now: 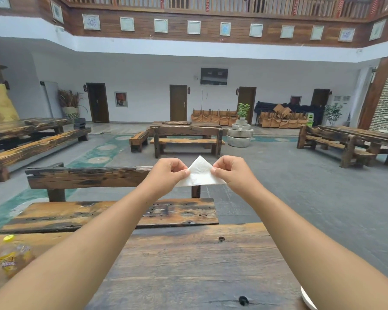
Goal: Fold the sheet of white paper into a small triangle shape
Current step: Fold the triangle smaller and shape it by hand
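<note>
The white paper point(199, 173) is folded into a triangle with its point up and its long edge at the bottom. I hold it in the air at arm's length, well above and beyond the wooden table point(188, 265). My left hand point(169, 172) pinches the triangle's left sloping edge between thumb and fingers. My right hand point(230, 172) pinches the right sloping edge the same way. Both lower corners stick out below my fingers.
A plastic bottle with a yellow cap point(12, 256) lies on the table at the left. A white plate's rim point(308, 298) shows at the bottom right. A wooden bench point(112, 211) stands just beyond the table; more benches and tables fill the hall.
</note>
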The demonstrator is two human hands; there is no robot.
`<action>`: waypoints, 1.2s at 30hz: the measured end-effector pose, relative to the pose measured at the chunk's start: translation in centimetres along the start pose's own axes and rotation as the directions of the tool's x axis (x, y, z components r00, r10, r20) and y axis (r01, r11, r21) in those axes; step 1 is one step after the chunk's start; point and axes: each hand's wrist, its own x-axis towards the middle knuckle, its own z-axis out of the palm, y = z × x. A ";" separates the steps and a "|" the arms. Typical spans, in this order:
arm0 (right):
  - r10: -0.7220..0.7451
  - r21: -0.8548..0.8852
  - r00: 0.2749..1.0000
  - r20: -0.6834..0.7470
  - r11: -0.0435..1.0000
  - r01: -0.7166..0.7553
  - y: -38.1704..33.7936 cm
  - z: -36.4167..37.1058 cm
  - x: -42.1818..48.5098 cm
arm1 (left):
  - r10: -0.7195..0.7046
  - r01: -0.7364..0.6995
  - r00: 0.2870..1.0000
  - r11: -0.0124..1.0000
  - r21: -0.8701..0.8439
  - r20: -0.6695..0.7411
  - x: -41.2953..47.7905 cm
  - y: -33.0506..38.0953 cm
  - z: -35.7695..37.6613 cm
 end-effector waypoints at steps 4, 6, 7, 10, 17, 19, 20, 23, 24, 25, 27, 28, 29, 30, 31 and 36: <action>0.040 -0.012 0.999 -0.010 0.999 -0.040 2.7 -1.9 -0.8 | -0.007 0.007 0.999 1.000 -0.004 0.044 0.2 -0.3 3.7; 0.068 -0.012 0.997 -0.026 0.998 -0.068 4.5 -2.8 -1.2 | -0.016 0.016 0.998 1.000 -0.009 0.062 0.3 -0.5 5.8; 0.079 -0.006 0.996 -0.032 0.997 -0.079 5.4 -3.3 -1.5 | -0.025 0.026 0.997 1.000 -0.014 0.073 0.4 -0.5 6.8; 0.115 -0.003 0.993 -0.037 0.993 -0.115 8.0 -4.6 -2.4 | -0.060 0.066 0.991 0.997 -0.047 0.118 0.3 -0.8 9.9; 0.215 0.012 0.976 -0.022 0.977 -0.214 14.5 -7.3 -4.9 | -0.124 0.136 0.966 0.990 -0.038 0.226 0.3 -2.4 17.3; 0.251 0.004 0.968 -0.018 0.968 -0.251 16.6 -7.9 -5.7 | -0.147 0.164 0.956 0.985 -0.048 0.254 0.1 -3.1 19.5; 0.272 0.003 0.962 -0.019 0.962 -0.272 17.7 -8.1 -6.0 | -0.165 0.186 0.949 0.981 -0.056 0.267 -0.1 -3.4 20.6; 0.336 0.015 0.942 -0.013 0.942 -0.336 20.6 -8.2 -6.9 | -0.217 0.251 0.929 0.965 -0.081 0.299 -0.6 -4.8 23.2; 0.358 0.019 0.934 -0.001 0.934 -0.358 21.4 -8.1 -7.1 | -0.232 0.268 0.922 0.960 -0.078 0.311 -0.8 -5.3 23.8; 0.376 0.017 0.927 0.014 0.926 -0.376 22.1 -7.9 -7.3 | -0.246 0.283 0.916 0.956 -0.077 0.317 -1.1 -5.8 24.4; 0.401 0.021 0.915 0.040 0.915 -0.402 23.2 -7.5 -7.7 | -0.263 0.307 0.908 0.948 -0.090 0.325 -1.4 -6.9 25.3; 0.416 0.029 0.908 0.049 0.908 -0.418 23.7 -7.1 -8.0 | -0.269 0.316 0.904 0.944 -0.094 0.333 -1.6 -7.5 25.7; 0.434 0.030 0.900 0.048 0.900 -0.435 24.2 -6.8 -8.4 | -0.272 0.322 0.898 0.942 -0.094 0.345 -1.8 -8.2 26.0; 0.455 0.026 0.890 0.043 0.890 -0.456 24.7 -6.4 -8.8 | -0.276 0.329 0.891 0.939 -0.095 0.359 -2.0 -8.9 26.5; 0.476 0.026 0.879 0.040 0.879 -0.477 25.3 -6.0 -9.2 | -0.284 0.343 0.884 0.934 -0.101 0.372 -2.3 -9.7 26.8; 0.590 0.036 0.806 0.047 0.805 -0.592 28.4 -3.1 -12.2 | -0.348 0.434 0.824 0.895 -0.103 0.447 -4.4 -14.0 28.6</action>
